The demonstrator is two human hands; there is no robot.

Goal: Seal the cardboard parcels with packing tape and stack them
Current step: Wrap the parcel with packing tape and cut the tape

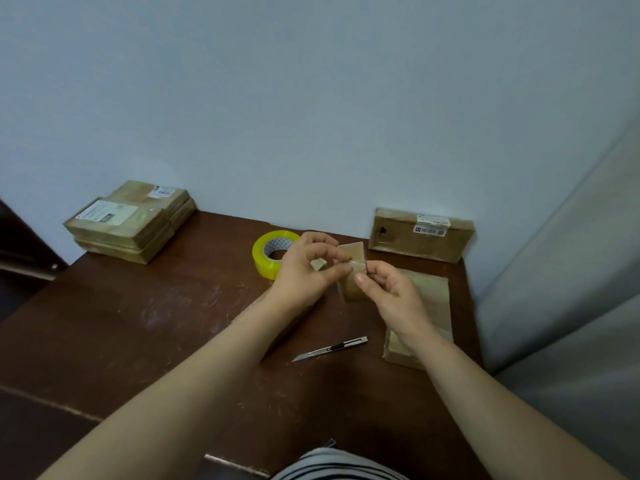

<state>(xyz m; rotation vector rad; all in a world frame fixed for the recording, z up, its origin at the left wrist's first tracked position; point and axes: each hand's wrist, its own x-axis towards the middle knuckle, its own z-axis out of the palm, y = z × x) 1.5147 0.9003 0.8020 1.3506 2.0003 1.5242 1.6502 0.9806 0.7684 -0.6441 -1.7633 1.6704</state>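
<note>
A small cardboard parcel (352,271) is held upright above the brown table (138,323), between both hands. My left hand (304,268) grips its left side, thumb and fingers curled at the flap seam. My right hand (391,292) pinches its right edge near the same seam. A roll of yellow packing tape (266,254) lies on the table just left of my left hand. A utility knife (330,348) with its blade out lies in front of the hands.
A stack of flat labelled parcels (131,221) sits at the table's back left corner. One labelled parcel (420,233) leans against the wall at back right. Another flat parcel (429,299) lies under my right wrist, near the table's right edge.
</note>
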